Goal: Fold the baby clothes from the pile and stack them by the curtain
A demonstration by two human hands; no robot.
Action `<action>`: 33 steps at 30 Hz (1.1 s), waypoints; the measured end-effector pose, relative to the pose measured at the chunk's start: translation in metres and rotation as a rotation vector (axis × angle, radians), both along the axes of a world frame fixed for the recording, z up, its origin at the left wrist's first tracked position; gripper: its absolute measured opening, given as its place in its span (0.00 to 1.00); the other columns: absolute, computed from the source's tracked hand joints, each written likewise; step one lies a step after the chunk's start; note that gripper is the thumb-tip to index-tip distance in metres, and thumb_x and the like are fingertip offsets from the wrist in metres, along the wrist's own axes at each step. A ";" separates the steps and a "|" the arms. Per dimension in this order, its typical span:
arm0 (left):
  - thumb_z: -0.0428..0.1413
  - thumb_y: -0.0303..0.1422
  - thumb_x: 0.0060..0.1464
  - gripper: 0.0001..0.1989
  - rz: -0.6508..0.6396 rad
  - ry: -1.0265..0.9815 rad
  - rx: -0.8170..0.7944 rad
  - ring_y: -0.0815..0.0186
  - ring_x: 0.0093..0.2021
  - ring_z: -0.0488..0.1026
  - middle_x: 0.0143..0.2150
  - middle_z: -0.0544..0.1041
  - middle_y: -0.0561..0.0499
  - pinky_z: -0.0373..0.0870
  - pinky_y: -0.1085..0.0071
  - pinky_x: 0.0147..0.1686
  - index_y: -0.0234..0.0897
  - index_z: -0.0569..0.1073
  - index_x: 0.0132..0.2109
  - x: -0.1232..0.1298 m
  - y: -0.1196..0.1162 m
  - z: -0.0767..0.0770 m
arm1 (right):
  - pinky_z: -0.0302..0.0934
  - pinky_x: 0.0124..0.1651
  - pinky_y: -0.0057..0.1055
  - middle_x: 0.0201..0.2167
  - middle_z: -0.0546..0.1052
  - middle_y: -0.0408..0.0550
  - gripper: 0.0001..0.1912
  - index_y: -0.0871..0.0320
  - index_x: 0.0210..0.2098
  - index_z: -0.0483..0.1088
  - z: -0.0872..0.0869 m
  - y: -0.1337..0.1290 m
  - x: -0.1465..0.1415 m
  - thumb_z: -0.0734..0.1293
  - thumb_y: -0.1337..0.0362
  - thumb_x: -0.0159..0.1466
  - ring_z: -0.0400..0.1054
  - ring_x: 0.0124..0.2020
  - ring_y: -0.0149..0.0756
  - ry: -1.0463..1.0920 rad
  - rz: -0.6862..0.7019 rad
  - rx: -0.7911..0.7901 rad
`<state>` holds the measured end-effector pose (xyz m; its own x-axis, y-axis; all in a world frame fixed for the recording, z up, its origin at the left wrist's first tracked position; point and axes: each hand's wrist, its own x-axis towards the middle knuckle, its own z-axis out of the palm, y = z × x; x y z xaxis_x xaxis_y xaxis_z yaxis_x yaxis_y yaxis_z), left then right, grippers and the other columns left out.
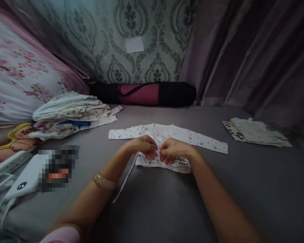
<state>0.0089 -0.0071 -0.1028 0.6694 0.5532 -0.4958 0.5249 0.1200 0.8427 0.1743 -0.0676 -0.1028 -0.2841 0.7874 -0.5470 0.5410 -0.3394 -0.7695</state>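
A small white long-sleeved baby top [182, 132] with a scattered print lies on the grey bed sheet, its sleeves spread to both sides. Over its middle, my left hand [145, 146] has its fingers curled inward. Close beside it, my right hand [176, 150] is bent in a pinch, fingertips facing the left ones. Whatever the fingertips hold is too small and partly hidden to make out. A thin white tie [125, 180] trails from the top's left edge onto the sheet. Dark lettering shows partly under my right hand.
Crumpled clothes [73, 111] are heaped at the left, near a power strip [12, 163] and a white power bank [27, 175] with cables. Folded clothes [259, 131] lie at the right. A black and pink long bag [142, 94] rests against the patterned wall.
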 end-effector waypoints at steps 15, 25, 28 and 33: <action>0.52 0.19 0.43 0.17 -0.464 0.255 1.072 0.65 0.37 0.74 0.39 0.79 0.46 0.68 0.75 0.38 0.34 0.78 0.41 0.043 0.103 -0.037 | 0.62 0.36 0.27 0.33 0.78 0.49 0.10 0.59 0.36 0.73 -0.039 0.037 0.010 0.60 0.65 0.63 0.72 0.34 0.34 -0.437 -0.426 0.613; 0.50 0.19 0.45 0.15 -0.302 0.099 1.112 0.67 0.32 0.72 0.34 0.78 0.47 0.66 0.75 0.35 0.30 0.76 0.40 0.039 0.092 -0.030 | 0.59 0.49 0.32 0.52 0.71 0.54 0.21 0.59 0.56 0.63 -0.050 0.043 0.003 0.55 0.72 0.64 0.67 0.51 0.41 -0.669 -0.184 0.783; 0.49 0.20 0.44 0.16 -0.309 0.035 1.046 0.69 0.31 0.71 0.34 0.77 0.49 0.65 0.77 0.33 0.31 0.76 0.40 0.036 0.091 -0.030 | 0.59 0.47 0.32 0.49 0.69 0.54 0.18 0.58 0.52 0.67 -0.049 0.041 0.005 0.56 0.70 0.65 0.68 0.48 0.41 -0.717 -0.175 0.749; 0.54 0.23 0.45 0.13 -0.325 0.004 0.870 0.70 0.28 0.70 0.29 0.75 0.52 0.63 0.78 0.28 0.30 0.75 0.40 0.038 0.095 -0.034 | 0.58 0.45 0.28 0.46 0.67 0.50 0.12 0.57 0.43 0.70 -0.043 0.039 0.013 0.59 0.70 0.63 0.68 0.43 0.35 -0.652 -0.275 0.824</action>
<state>0.0469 0.0878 -0.1368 0.8558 0.5173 0.0027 0.4255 -0.7068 0.5652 0.1872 -0.0283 -0.1458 0.1122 0.9739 0.1975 0.9126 -0.0223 -0.4082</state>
